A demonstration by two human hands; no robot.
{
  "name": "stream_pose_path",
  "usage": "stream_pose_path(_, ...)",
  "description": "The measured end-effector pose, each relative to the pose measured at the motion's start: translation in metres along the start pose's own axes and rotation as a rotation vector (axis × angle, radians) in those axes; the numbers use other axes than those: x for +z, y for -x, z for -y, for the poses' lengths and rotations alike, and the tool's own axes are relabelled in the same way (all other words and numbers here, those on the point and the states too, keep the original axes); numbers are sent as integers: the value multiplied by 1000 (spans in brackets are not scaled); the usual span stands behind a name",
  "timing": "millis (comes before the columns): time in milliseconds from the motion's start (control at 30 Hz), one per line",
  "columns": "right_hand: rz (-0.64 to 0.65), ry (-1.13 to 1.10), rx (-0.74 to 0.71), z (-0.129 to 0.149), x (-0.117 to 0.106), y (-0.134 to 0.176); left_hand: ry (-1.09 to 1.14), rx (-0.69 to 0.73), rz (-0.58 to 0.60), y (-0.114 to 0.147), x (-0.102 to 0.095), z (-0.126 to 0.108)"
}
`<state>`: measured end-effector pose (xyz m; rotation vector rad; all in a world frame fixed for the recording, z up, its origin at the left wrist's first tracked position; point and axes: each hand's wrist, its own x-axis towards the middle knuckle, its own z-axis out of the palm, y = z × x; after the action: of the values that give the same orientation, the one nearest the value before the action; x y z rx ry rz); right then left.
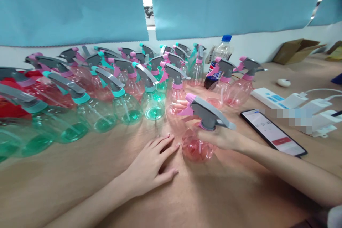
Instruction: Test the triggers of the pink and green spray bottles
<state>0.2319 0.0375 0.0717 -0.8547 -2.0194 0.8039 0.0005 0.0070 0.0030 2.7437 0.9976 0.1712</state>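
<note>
A pink spray bottle with a grey and pink trigger head stands close in front of me. My right hand is closed round it just below the head, its fingertips showing past the pink trigger; part of the hand is hidden behind the bottle. To the left of that bottle, my left hand lies flat on the table with its fingers spread, holding nothing. Beyond the hands, a green spray bottle and another pink spray bottle stand upright in the nearest row.
Several more green and pink spray bottles crowd the left and back of the brown table. A cola bottle stands behind them. At right are a phone with a timer, a power strip with chargers, a white case and a cardboard box.
</note>
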Motion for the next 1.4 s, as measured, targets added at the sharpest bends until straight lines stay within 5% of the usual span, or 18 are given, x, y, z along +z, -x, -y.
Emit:
stream_pose_path(400,-105,51,45,-6,0,3,0,2,8,1,-1,-1)
stream_pose_path(1400,-41,-61,-11,0,-2,-2,7,1,3,-1,-4,-1)
